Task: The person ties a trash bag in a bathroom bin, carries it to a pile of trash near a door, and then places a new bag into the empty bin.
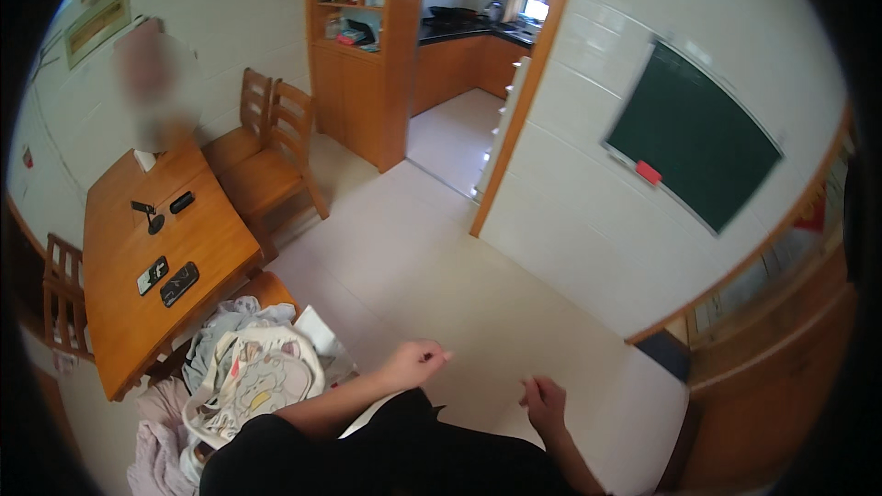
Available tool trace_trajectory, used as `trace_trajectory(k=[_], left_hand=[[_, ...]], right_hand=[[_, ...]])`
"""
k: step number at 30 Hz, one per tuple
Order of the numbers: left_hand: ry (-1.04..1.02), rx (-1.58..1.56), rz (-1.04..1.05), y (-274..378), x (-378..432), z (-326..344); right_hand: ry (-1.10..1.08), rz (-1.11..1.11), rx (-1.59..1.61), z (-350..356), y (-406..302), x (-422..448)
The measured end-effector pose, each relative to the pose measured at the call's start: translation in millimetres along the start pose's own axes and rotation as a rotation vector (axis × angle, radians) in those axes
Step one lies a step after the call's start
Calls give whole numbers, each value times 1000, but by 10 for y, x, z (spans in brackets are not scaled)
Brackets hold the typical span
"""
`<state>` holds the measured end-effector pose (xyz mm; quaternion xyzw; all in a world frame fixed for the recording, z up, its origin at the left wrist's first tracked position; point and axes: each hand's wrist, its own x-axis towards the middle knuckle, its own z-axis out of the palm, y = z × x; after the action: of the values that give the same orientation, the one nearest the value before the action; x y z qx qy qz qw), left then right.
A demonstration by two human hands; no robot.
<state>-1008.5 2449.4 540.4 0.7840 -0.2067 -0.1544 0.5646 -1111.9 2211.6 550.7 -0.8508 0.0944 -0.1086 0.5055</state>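
Observation:
Both hands are raised in front of my body, above the pale tiled floor (441,275). My left hand (415,364) is loosely curled at the lower middle; whether something small is inside it cannot be told. To its right, my right hand (544,399) has bent fingers, and I cannot tell if it holds anything. Nearest to my left arm is a cream cloth bag with a cartoon print (265,379), lying on a pile of clothes (234,317) heaped over a wooden chair. Pink fleecy fabric (155,441) hangs lower at the left.
A wooden table (200,248) at the left bears two phones (179,284), a small stand (156,223) and a black case (182,202). Wooden chairs (275,165) stand behind it. A shelf cabinet (351,96) flanks the kitchen doorway. A green chalkboard (692,134) hangs on the right wall.

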Motion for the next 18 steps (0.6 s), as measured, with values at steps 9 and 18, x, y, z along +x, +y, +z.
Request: trace_trajectory(k=[9, 18], left_hand=[[592, -194, -353, -1171, 1761, -1362], [522, -380, -119, -901, 4226, -2961]], right_hand=[[-372, -485, -66, 1091, -87, 3317], [-666, 625, 1226, 1551, 50, 5722]])
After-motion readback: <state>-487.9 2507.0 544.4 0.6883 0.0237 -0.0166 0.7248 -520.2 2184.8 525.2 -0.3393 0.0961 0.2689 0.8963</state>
